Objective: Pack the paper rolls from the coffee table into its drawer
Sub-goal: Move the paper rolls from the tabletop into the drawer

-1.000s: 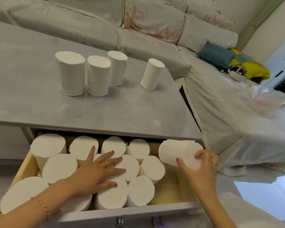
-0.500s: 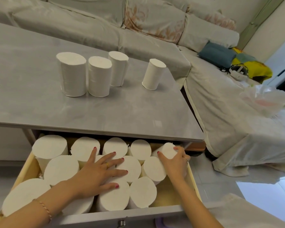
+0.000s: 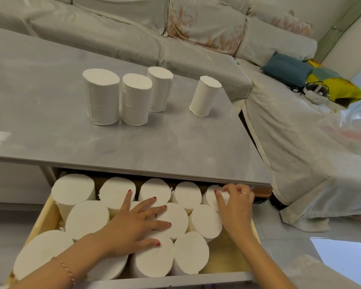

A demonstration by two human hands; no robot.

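— Where were the paper rolls?

— Four stood upright on the coffee table (image 3: 175, 142): three bunched at eleven o'clock (image 3: 133, 99) and one alone (image 3: 204, 95) at one o'clock, well apart from them. The rest stood packed end-up in the open drawer (image 3: 227, 259) at six o'clock.

— And the hands?

— The left hand (image 3: 138, 224) lay flat, fingers spread wide, palm down across the tops of the middle rolls (gripping nothing, only pressing). The right hand (image 3: 236, 205) reached to the drawer's far right corner, at five o'clock, with its fingers curled around the top of the roll there (image 3: 212, 197), just under the table's edge.

— Anything else?

— A covered sofa (image 3: 196, 49) ran behind the table, a blue cushion (image 3: 286, 67) at two o'clock.
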